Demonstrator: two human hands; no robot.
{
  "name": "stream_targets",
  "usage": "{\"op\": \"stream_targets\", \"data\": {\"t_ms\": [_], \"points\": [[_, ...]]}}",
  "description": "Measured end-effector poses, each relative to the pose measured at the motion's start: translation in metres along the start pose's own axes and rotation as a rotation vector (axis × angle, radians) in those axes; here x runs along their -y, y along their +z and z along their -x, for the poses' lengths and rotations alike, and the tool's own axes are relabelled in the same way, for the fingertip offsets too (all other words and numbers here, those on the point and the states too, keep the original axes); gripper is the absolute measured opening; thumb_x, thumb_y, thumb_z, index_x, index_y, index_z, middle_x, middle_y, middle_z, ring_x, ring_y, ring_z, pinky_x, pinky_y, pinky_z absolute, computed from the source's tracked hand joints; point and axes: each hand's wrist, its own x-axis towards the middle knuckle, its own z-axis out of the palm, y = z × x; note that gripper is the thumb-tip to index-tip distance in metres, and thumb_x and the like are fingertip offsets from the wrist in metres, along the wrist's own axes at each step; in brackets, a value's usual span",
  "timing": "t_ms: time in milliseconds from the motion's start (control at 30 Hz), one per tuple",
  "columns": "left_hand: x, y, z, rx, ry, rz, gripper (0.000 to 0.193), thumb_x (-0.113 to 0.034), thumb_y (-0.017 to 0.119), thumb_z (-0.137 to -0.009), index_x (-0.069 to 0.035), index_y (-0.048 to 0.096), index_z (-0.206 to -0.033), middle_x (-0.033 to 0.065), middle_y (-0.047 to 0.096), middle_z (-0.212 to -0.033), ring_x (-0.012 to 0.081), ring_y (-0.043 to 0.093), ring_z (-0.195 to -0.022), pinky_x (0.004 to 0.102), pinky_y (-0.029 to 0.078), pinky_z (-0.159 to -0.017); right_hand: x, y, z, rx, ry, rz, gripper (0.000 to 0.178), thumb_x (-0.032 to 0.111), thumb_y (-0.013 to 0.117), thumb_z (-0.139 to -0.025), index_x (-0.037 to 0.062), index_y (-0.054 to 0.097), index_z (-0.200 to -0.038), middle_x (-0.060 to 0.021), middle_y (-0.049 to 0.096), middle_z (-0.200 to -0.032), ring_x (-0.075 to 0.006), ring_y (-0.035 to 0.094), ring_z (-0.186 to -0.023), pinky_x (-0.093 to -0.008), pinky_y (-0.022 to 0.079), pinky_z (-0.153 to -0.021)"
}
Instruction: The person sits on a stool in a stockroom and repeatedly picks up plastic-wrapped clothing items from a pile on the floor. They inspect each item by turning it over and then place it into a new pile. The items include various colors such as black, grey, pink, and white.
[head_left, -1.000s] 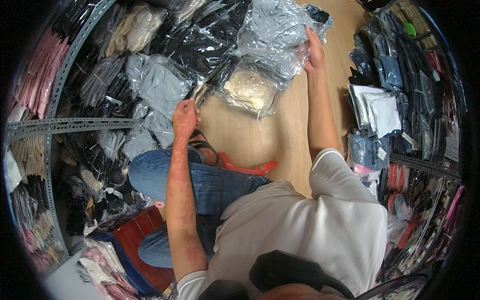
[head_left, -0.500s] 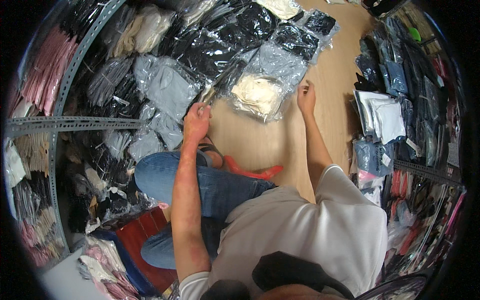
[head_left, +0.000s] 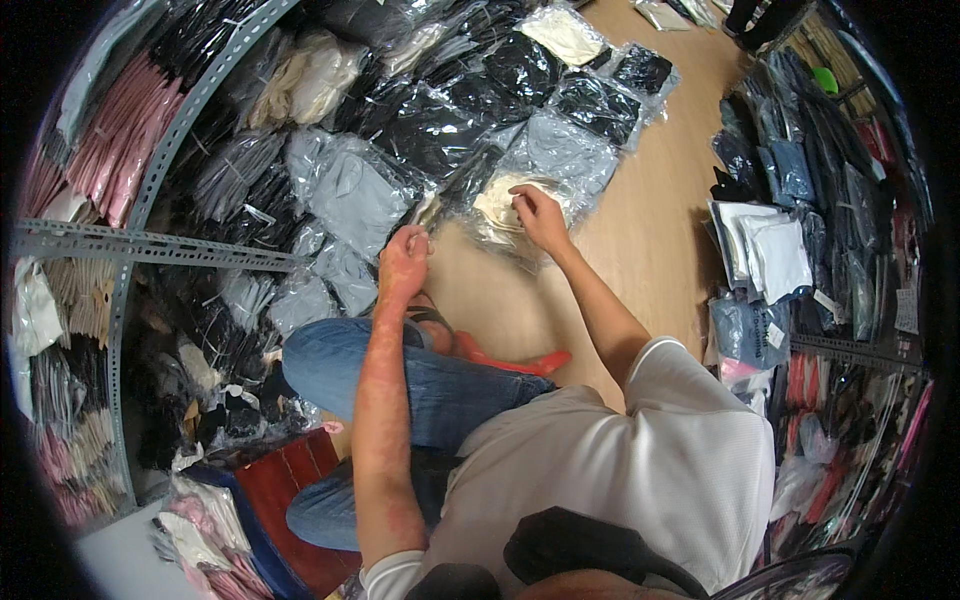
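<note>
My right hand (head_left: 541,217) is over the cream folded garment (head_left: 494,203), which lies in a clear plastic bag on the wooden floor. Its fingers are bent and a little apart, with nothing visible between them; whether they touch the bag I cannot tell. On the left, my left hand (head_left: 404,264) is closed, its fingers curled, above my crossed leg. What it holds, if anything, is hidden. Beside it lies a bagged grey garment (head_left: 358,195). Beyond the cream one is another bagged grey garment (head_left: 575,150).
Bagged black garments (head_left: 430,130) spread across the far floor. A perforated metal rack (head_left: 165,245) with pink garments (head_left: 130,150) stands at left. Stacked dark garments (head_left: 850,210) and white bagged ones (head_left: 775,250) fill the right side. A red sandal (head_left: 510,362) is by my leg.
My right hand has swung left from the bare floor to above the cream garment. My left hand stays curled in nearly the same place. The whole view has shifted slightly.
</note>
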Motion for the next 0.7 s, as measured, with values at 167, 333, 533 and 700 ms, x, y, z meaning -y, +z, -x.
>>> {"op": "stream_targets", "data": {"t_ms": [167,333,533,700], "points": [[-0.023,-0.033,-0.005,-0.131,-0.002,0.081,0.027,-0.023,0.062,-0.092,-0.002,0.067,-0.110,0.0126,0.073,-0.088,0.0190,0.069,-0.069,0.0332,0.054,-0.069,0.027,0.036,0.010,0.205,-0.023,-0.069,0.022,0.016,0.056,-0.094,0.0043,0.066,-0.109,-0.0173,0.070,-0.090,-0.0274,0.068,-0.084,-0.0368,0.051,-0.078],[-0.079,-0.150,0.005,-0.345,0.102,-0.009,0.027,-0.023,0.065,-0.094,-0.003,0.066,-0.111,0.0071,0.072,-0.086,0.0132,0.067,-0.070,0.0275,0.052,-0.067,0.076,0.072,-0.003,0.347,-0.231,-0.014,0.022,0.016,0.055,-0.096,0.0027,0.067,-0.109,-0.0153,0.070,-0.097,-0.0245,0.069,-0.086,-0.0349,0.052,-0.078],[0.002,-0.316,0.104,-0.576,-0.034,-0.079,0.027,-0.022,0.065,-0.094,-0.003,0.066,-0.113,0.0067,0.071,-0.089,0.0113,0.065,-0.074,0.0265,0.052,-0.067,0.213,0.159,-0.034,0.467,-0.462,-0.110,0.019,0.013,0.060,-0.095,0.0021,0.069,-0.108,-0.0133,0.072,-0.097,-0.0211,0.070,-0.085,-0.0312,0.053,-0.077],[0.065,-0.383,0.213,-0.740,-0.258,0.043,0.028,-0.024,0.064,-0.096,-0.005,0.065,-0.117,0.0054,0.071,-0.095,0.0108,0.065,-0.076,0.0236,0.049,-0.066,0.328,0.256,-0.030,0.701,-0.724,-0.097,0.029,0.023,0.061,-0.095,0.0052,0.065,-0.117,-0.0157,0.071,-0.102,-0.0269,0.070,-0.093,-0.0366,0.054,-0.079]]}}
